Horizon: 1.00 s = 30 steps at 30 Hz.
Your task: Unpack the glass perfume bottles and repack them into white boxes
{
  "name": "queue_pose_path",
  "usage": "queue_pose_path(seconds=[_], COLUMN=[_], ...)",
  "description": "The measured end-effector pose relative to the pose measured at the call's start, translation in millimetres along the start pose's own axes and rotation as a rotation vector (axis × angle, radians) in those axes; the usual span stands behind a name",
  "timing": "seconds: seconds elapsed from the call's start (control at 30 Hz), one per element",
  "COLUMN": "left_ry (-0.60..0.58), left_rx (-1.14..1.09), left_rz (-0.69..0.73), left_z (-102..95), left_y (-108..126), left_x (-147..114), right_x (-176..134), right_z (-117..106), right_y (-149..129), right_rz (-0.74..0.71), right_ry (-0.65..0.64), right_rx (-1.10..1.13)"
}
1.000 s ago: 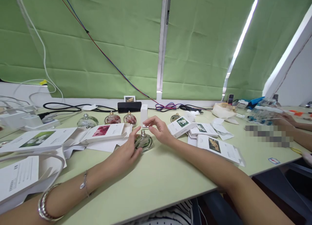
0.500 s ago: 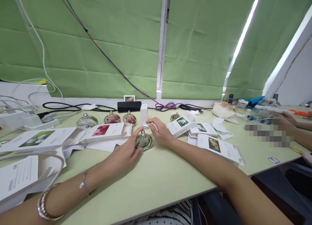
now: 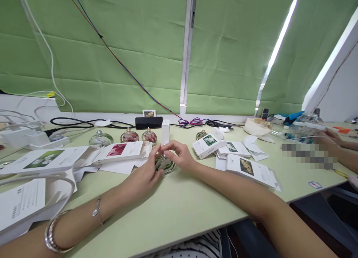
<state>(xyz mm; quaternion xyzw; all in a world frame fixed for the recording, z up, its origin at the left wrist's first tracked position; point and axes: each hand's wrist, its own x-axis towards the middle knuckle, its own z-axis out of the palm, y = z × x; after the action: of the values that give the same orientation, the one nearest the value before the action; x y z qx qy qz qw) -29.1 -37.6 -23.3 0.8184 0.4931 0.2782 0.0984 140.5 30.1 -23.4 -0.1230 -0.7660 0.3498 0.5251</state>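
A round, flattened glass bottle (image 3: 167, 168) with greenery inside stands on the table, partly covered by my hands. My left hand (image 3: 148, 169) is wrapped around its left side, thumb low against the glass and fingers up by the neck. The fingertips of my right hand (image 3: 181, 156) are pinched together on a small silvery cap (image 3: 163, 151) at the bottle's neck, largely hidden by the fingers. Just behind the hands a slim white box (image 3: 165, 130) stands upright. Two bottles with red flowers, a left one (image 3: 129, 135) and a right one (image 3: 149, 135), stand beyond my left hand.
Flower-printed white cartons lie on both sides, including a red-flower carton (image 3: 120, 150) and a yellow-flower carton (image 3: 248, 168). A black phone (image 3: 148, 122) leans at the back near tangled cables (image 3: 192, 121). A clear bottle (image 3: 100, 139) stands left. Another person's hands (image 3: 327, 137) are at far right.
My right hand's fingers have come down and curled over the bottle's neck, meeting my left fingertips. The left hand stays around the bottle. The view has shifted slightly.
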Motion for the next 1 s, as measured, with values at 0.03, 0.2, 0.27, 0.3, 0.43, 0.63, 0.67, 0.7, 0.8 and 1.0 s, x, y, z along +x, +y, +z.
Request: queue_pose_path(seconds=[0.03,0.2,0.27,0.3,0.43,0.63,0.67,0.7,0.8,1.0], left_ry=[0.004,-0.01,-0.019,-0.022,-0.022,-0.027,-0.023,-0.021,-0.013,0.018], left_rx=[0.001,0.027,0.039,0.043,0.056,0.06,0.049,0.037,0.007,-0.056], left_rz=[0.002,-0.034,-0.044,-0.048,-0.046,-0.058,-0.052,-0.049,-0.04,0.0], left_z=[0.1,-0.5,-1.1,-1.3,-1.2,-0.3,-0.5,-0.7,-1.4,-0.5], left_y=[-0.2,1.5,3.1,3.7,3.9,2.0,2.2,2.4,3.0,2.3], left_x=[-0.1,-1.2,-1.4,-1.4,-1.0,-0.6,-0.6,-0.6,-0.6,-0.5], right_x=[-0.2,-0.6,-0.4,-0.2,0.4,0.9,1.0,1.3,1.8,2.4], right_z=[0.2,1.1,0.6,0.1,-2.2,-4.1,-4.2,-4.3,-4.8,-7.2], right_y=[0.5,0.4,0.3,0.5,2.2,-0.8,-1.8,-2.6,-3.3,-3.3], right_rz=[0.006,0.036,0.034,0.028,0.015,-0.002,-0.004,-0.004,-0.015,-0.017], right_ry=[0.006,0.038,0.028,0.023,0.013,-0.011,-0.017,-0.022,-0.038,-0.059], right_rx=[0.029,0.079,0.085,0.088,0.076,0.003,-0.01,-0.021,-0.03,-0.049])
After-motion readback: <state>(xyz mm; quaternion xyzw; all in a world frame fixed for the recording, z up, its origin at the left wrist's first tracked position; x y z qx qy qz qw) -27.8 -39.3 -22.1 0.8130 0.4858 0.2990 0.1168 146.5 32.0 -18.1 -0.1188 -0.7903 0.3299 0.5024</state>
